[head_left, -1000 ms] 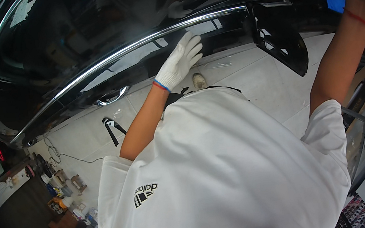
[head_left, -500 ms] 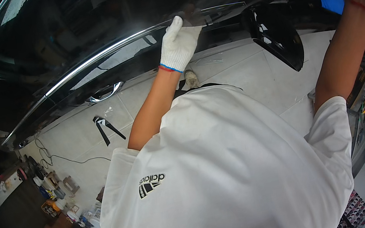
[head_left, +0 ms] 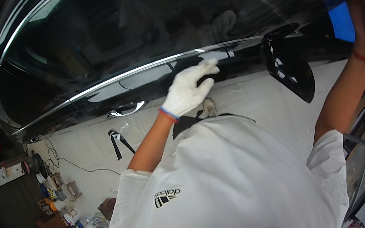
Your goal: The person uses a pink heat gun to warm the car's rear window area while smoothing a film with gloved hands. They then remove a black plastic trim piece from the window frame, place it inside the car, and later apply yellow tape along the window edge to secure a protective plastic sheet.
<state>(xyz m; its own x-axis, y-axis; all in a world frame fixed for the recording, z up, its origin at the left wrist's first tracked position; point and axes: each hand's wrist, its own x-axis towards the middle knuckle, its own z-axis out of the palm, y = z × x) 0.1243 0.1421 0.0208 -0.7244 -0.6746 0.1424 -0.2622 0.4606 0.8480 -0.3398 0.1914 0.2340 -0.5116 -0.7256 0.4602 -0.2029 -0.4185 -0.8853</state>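
Observation:
My left hand (head_left: 191,87), in a white knitted glove, hovers beside the black car door (head_left: 158,83) just below the window's chrome trim (head_left: 128,76). Its thumb stands apart from the stretched fingers, and nothing shows in it. The dark side window (head_left: 130,31) spreads above, reflecting a pale glove shape. My right hand (head_left: 363,11), bare with a red cord at the wrist, is raised at the far right with its fingers stretched. It is nearest to a blue sheet (head_left: 341,22); whether it touches anything is unclear. The black wing mirror (head_left: 288,67) juts out between my hands.
A chrome door handle (head_left: 127,109) lies left of my gloved hand. On the pale tiled floor are a black V-shaped strip (head_left: 121,143) and a thin cable (head_left: 83,169). Cluttered goods (head_left: 85,227) line the lower left; a glass-sided case (head_left: 363,156) stands at right.
My left hand has come away from the window's lower edge, and its fingers have opened outward. My right hand now shows more fully, fingers stretched. The whole view has tilted, so the car sits lower.

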